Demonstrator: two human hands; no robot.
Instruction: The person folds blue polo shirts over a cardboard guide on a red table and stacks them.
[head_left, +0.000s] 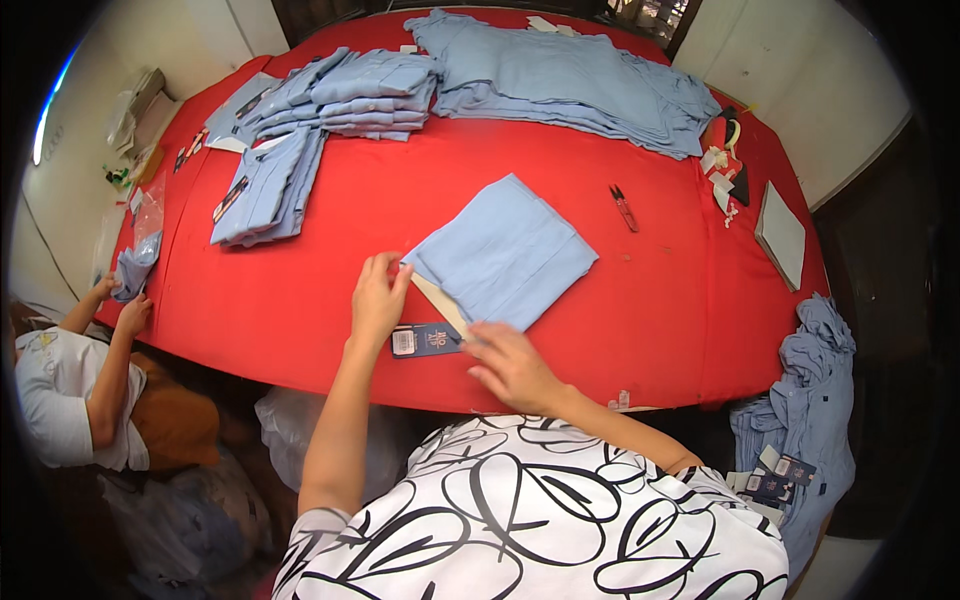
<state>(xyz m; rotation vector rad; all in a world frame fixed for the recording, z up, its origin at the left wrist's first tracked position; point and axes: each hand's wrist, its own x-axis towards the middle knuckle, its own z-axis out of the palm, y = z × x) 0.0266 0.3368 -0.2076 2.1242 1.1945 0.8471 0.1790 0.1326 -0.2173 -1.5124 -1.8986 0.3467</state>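
Note:
A folded light blue shirt (510, 250) lies turned at an angle on the red table, a beige card (440, 303) showing along its near left edge. At the shirt's left corner, my left hand (378, 300) is closed, with the fingertips and thumb on the corner. My right hand (515, 370) touches the near end of the card. Its thumb stands apart from the fingers, which are slightly blurred. Between my hands lies a dark blue hang tag (424, 340) with a white label, partly under the card's near end.
Folded blue shirts (370, 95) are piled at the far left, with flat shirts (570, 85) at the back. Red thread snips (624, 208) lie right of the shirt. More shirts (815, 390) hang at right. A co-worker (100, 390) handles a bagged garment at left.

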